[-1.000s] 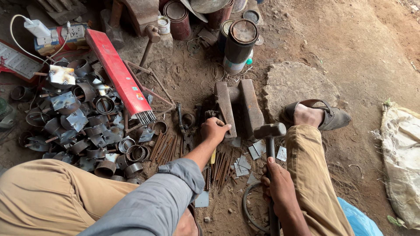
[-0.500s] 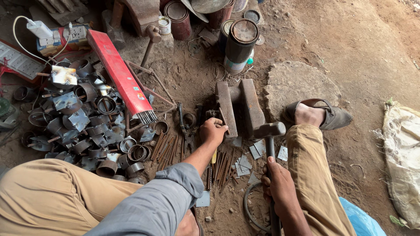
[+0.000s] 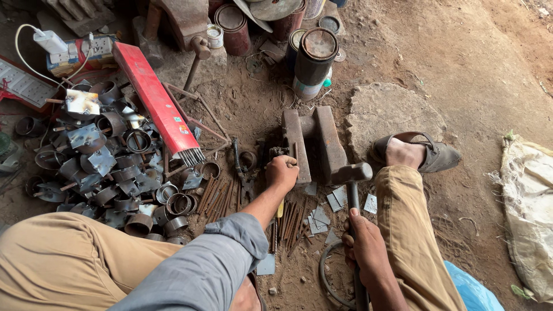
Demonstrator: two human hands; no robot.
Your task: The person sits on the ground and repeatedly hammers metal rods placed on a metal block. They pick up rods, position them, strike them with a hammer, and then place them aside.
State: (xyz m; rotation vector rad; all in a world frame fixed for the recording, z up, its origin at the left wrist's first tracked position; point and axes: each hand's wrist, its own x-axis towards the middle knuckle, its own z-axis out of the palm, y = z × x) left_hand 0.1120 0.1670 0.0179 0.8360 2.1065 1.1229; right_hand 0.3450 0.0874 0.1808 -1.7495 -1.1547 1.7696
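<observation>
My right hand (image 3: 366, 249) grips the hammer (image 3: 352, 178), whose head hangs beside the iron block (image 3: 314, 141). My left hand (image 3: 281, 173) is closed on a small piece against the block; a skewed blow could crush those fingers.

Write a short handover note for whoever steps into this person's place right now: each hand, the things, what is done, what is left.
Left hand: closed, pressed against the two upright dark iron blocks.
Right hand: grips the grey-headed hammer, its head beside the blocks.
Thin rusty metal rods and small grey sheet pieces lie loose before the blocks.
Done: a heap of dark metal rings on the left.
Left: the loose rods and pieces.
</observation>
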